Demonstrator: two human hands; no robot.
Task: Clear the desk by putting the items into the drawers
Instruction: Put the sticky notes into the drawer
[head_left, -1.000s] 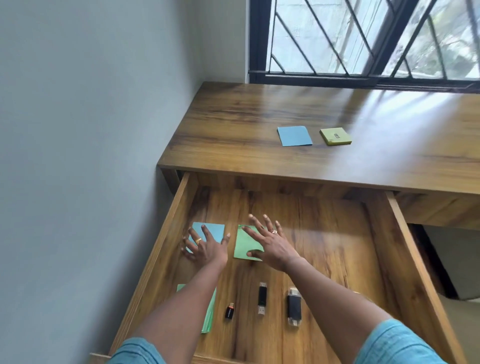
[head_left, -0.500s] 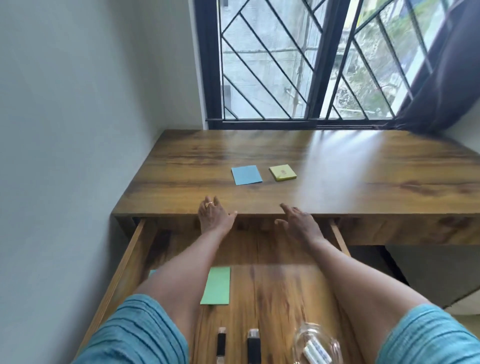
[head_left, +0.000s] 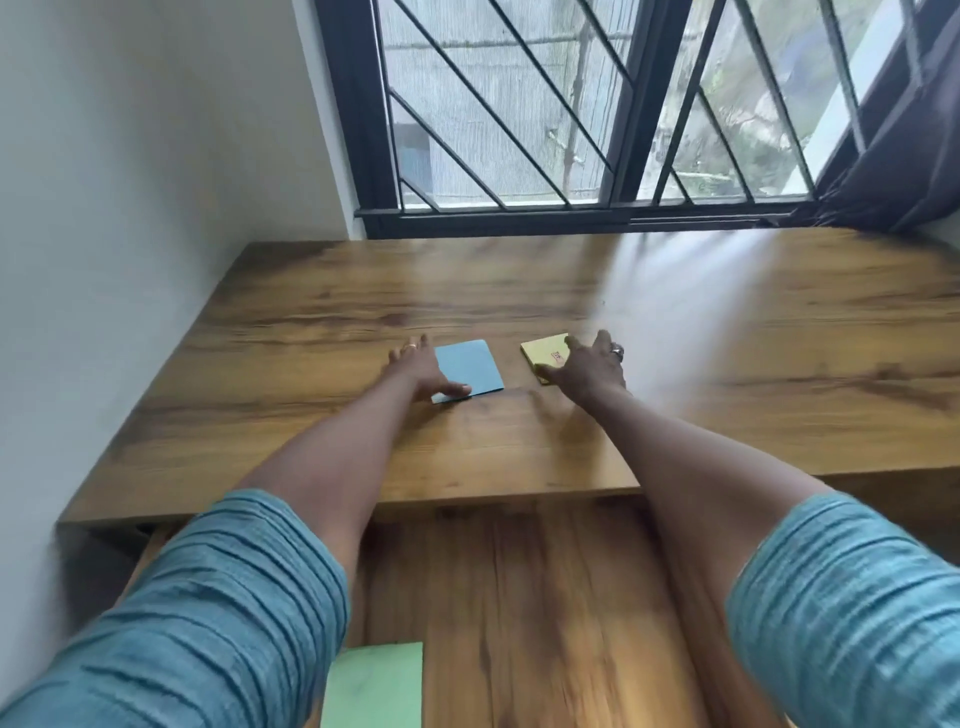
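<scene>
On the wooden desk (head_left: 519, 291) lie a blue card (head_left: 475, 366) and a yellow sticky-note pad (head_left: 545, 353). My left hand (head_left: 418, 371) reaches to the card's left edge, fingers stretched out and thumb lying on its near corner. Spread over the pad's right side, my right hand (head_left: 589, 369) has its thumb at the pad's near edge. Below the desk front the drawer (head_left: 519, 597) stands pulled out, with a green paper (head_left: 376, 686) on its floor.
A white wall (head_left: 130, 208) runs along the desk's left side. A barred window (head_left: 571, 130) stands behind the desk, with a dark curtain (head_left: 904, 156) at its right. My blue sleeves hide the drawer's near corners.
Both hands have left the drawer, crossed the desk's front edge and reached the blue card and the yellow pad. The view has tilted up, so the drawer's contents are mostly out of sight.
</scene>
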